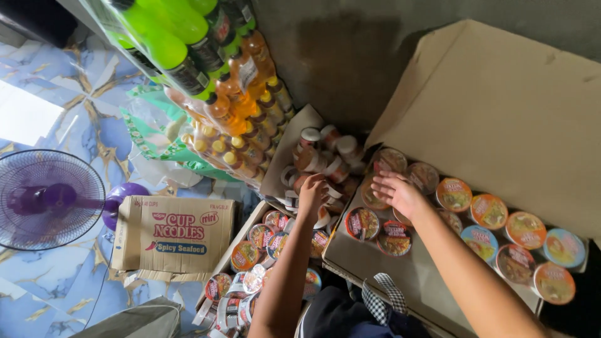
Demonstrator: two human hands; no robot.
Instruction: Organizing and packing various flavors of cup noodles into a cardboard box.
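From the head view, looking down, the person's right hand [397,191] lies flat, fingers spread, on top of the noodle cups [383,199] at the left end of a big open carton [375,263]. Its palm covers one lid and the fingertips reach the next, close to the carton's far wall. More cups with orange, blue and red lids run in two rows along that carton towards its right end, under the raised cardboard flap [501,106], which leans back against the grey wall. The near-left corner of the carton floor is bare cardboard, the only free room inside it.

The left hand [312,195] reaches over the gap between the cartons, fingers curled downward onto a small cup [322,219] at the rim; whether it actually grips it I cannot tell. Just beyond it a smaller box [282,156] holds brown tubs with white caps, packed tight. Below the forearm a third open carton [241,235] is crowded with red and orange cups, leaving no gaps.

Above, green bottles [169,37] and shrink-wrapped orange bottles [241,112] hang over the boxes, hemming in the far side. To the left a flattened cardboard box [172,238] lies on the blue marbled floor [62,281], beside a purple fan [47,199]. A checked cloth [385,297] sits at the person's lap.
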